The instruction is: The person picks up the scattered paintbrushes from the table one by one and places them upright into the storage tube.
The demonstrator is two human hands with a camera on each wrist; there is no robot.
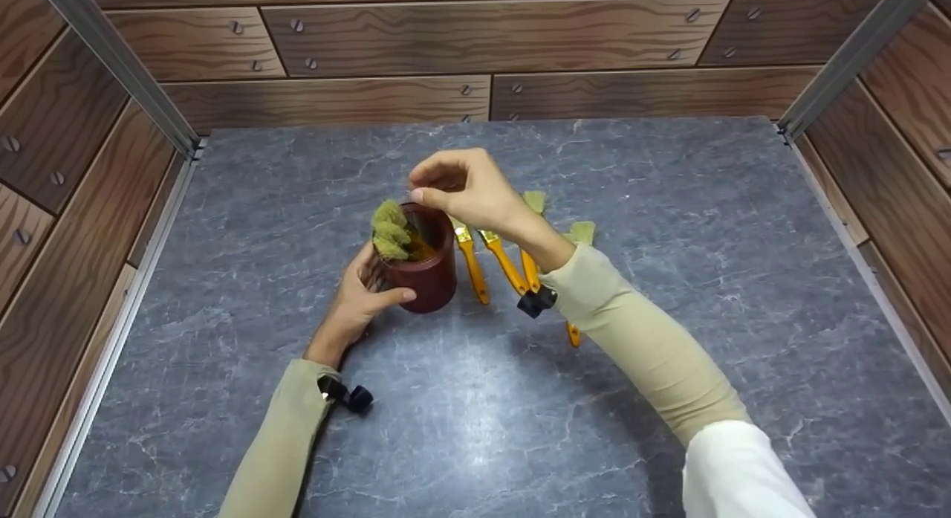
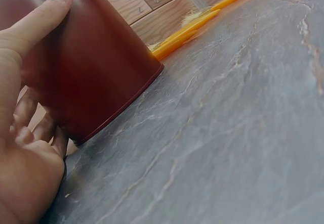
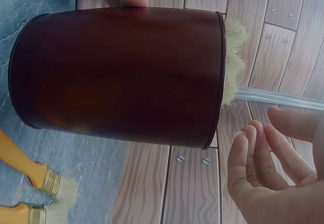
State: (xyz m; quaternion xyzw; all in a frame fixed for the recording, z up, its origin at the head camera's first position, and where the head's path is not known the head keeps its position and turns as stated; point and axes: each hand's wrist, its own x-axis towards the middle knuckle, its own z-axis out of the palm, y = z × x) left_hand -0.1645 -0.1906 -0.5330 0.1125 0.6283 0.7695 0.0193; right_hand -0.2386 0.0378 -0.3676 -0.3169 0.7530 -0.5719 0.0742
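A dark red-brown cylindrical cup (image 1: 432, 284) stands upright on the table. My left hand (image 1: 356, 299) grips its side, with the thumb along the near wall and the other fingers round the left. Several paintbrushes (image 1: 391, 232) stand in the cup, their pale bristles above the rim and their handles mostly hidden inside. Over the cup's far right rim, my right hand (image 1: 475, 195) has loosely bent fingers. In the right wrist view, a gap shows between the thumb and the fingers (image 3: 263, 155), and nothing is held there.
Right of the cup, several more paintbrushes (image 1: 507, 264) with orange handles lie on the grey marbled table (image 1: 475, 414), partly under the right forearm. Wood-patterned panels (image 1: 490, 39) wall the back and sides, and metal posts (image 1: 854, 61) rise at the far corners.
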